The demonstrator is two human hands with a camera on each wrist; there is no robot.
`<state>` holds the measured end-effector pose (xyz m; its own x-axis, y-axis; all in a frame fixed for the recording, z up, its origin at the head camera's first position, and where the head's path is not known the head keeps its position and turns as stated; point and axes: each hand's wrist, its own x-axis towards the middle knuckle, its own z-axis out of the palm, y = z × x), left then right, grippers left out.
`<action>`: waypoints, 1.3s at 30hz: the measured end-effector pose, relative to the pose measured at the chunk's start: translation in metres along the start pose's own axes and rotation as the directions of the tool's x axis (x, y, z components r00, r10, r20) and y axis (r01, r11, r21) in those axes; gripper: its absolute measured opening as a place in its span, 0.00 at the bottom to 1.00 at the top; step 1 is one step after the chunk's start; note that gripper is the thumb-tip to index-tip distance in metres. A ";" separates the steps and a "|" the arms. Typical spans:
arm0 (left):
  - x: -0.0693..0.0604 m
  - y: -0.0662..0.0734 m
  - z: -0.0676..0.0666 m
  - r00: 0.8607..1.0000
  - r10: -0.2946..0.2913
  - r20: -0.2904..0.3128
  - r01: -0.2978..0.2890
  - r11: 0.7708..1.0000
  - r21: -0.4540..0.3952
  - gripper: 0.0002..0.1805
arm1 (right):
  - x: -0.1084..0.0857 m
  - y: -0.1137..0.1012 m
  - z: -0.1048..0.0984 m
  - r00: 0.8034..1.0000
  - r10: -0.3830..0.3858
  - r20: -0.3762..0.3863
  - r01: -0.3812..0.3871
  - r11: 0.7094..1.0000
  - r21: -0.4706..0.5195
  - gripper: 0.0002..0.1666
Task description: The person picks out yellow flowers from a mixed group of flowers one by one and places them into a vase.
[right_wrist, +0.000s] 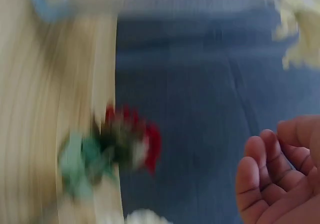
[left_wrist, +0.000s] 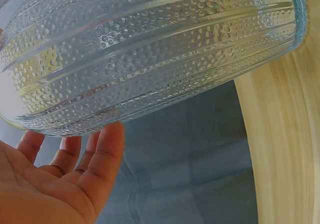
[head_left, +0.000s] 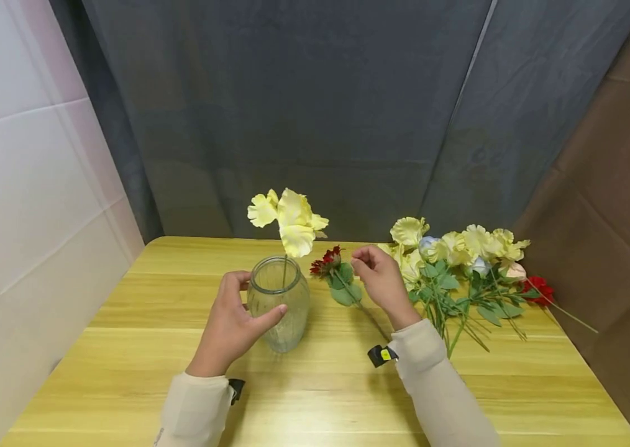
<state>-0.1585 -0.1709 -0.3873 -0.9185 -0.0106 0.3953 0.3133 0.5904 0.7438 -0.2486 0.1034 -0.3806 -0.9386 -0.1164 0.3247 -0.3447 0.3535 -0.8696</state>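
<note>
A clear glass vase [head_left: 292, 313] with a ribbed, dimpled side stands upright on the table, and one yellow flower [head_left: 296, 226] rises from its mouth. Around the vase's left side my left hand [head_left: 237, 323] holds it, thumb in front and fingers behind; in the left wrist view the fingertips touch the dimpled glass [left_wrist: 150, 59]. My right hand [head_left: 382, 282] is in the air right of the vase, its fingers loosely bent and holding nothing. Just left of it lies a red flower [head_left: 326, 263] with green leaves, blurred in the right wrist view.
At the right of the wooden table [head_left: 181, 347] lies a pile of yellow flowers [head_left: 455, 248] with green stems, pale blue blooms [head_left: 481, 266] and another red flower [head_left: 540, 290]. A dark grey curtain [head_left: 292, 112] hangs behind, with white cloth left and brown cloth right.
</note>
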 end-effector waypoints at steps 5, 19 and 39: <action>0.001 0.001 -0.002 1.000 -0.005 0.002 0.005 1.000 0.013 0.44 | 0.002 0.024 -0.041 0.999 0.034 -0.011 -0.036 0.982 -0.184 0.09; 0.000 0.002 -0.001 1.000 -0.002 0.001 0.002 1.000 -0.006 0.44 | 0.035 0.079 -0.136 0.977 0.208 0.051 -0.152 0.843 -0.516 0.15; -0.001 0.000 0.001 1.000 -0.001 0.004 0.001 1.000 -0.009 0.45 | 0.061 0.117 -0.124 0.922 0.340 0.185 -0.156 0.763 -0.627 0.21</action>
<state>-0.1581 -0.1701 -0.3878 -0.9199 -0.0078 0.3921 0.3143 0.5831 0.7491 -0.3443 0.2531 -0.4166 -0.9851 -0.1589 -0.0657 -0.1083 0.8700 -0.4810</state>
